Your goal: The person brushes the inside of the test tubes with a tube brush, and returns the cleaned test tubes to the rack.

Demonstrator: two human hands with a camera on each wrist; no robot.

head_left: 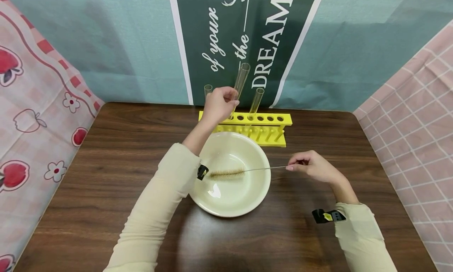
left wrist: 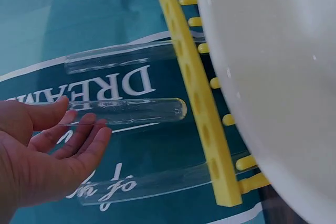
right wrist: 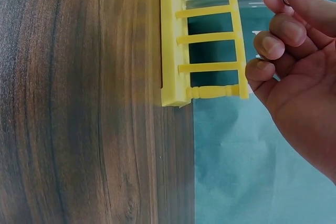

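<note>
- Left hand [head_left: 221, 104] pinches a clear tube [head_left: 243, 77] between thumb and fingers, holding it tilted above a yellow rack [head_left: 265, 123]; in the left wrist view its rounded end sits just beside the top bar, apart from it.
- Right hand [head_left: 311, 165] pinches the looped wire end of a brush [head_left: 226, 173] between thumb and forefinger, the other fingers curled. The tan bristles lie over a cream bowl [head_left: 247, 203]; whether they touch it cannot be told.
- Two more clear tubes stand in the rack, a second tube [head_left: 257, 100] to the right of the held one and a third tube [head_left: 208, 89] to the left, partly behind the left hand.
- Bowl and rack share a dark wood table [head_left: 116, 165], the bowl in front, its rim overlapping the rack's lower part in the head view.
- Black straps with small yellow tags, too small to read, circle both pale sleeves [head_left: 155, 209].
- White lettering on a dark green banner [head_left: 192, 36] behind reads "of your," "the" and "DREAMS," the last letter cut by the frame, beneath part of an antler drawing.
- Apples and flowers pattern the left cloth [head_left: 53, 138]; white grid lines cross the pink right cloth [head_left: 414, 126].
</note>
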